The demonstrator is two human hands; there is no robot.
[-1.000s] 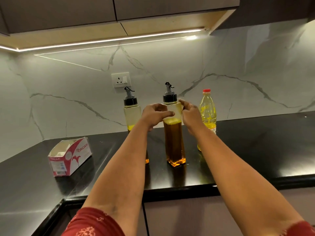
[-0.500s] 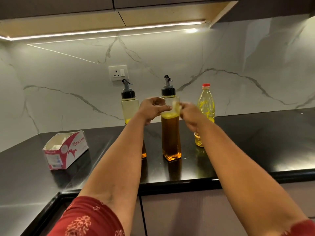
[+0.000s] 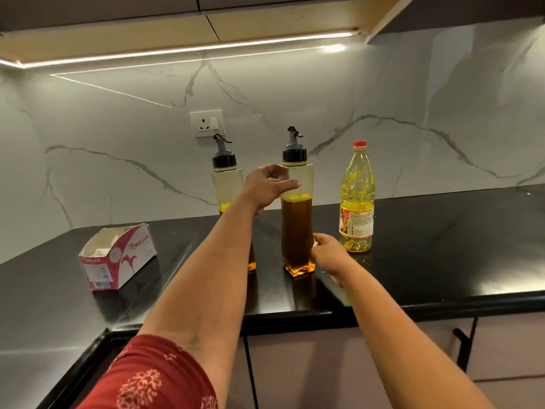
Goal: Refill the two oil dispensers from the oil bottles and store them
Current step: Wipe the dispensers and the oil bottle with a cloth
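Presently, both hands were on the nearer dispenser (image 3: pixel 297 219), which stood upright on the black worktop (image 3: pixel 442 246), dark oil filling it to about two thirds. Left hand (image 3: pixel 267 187) gripped its clear shoulder just below the black pour cap (image 3: pixel 294 154), fingers curled round the body. Right hand (image 3: pixel 328 256) was low at the same dispenser's base; fingers looked bent against the wall, but whether they pinched something small and pale or only pressed the plastic could not be told.

Second dispenser (image 3: pixel 227 184) stood left of the nearer one, partly hidden by the left forearm, capped, oil level lower. Plastic oil bottle (image 3: pixel 357 199), red cap on, stood right of the nearer dispenser, well short of full. An opened tissue carton (image 3: pixel 118 256) lay far left of it.

Judgement: the step looked like steadying or wiping the nearer dispenser after filling. Done well, the upper hand should keep the bottle vertical while the lower hand works, since oily plastic slips and a tall narrow body tips easily. Check the cap is seated before lifting for storage.
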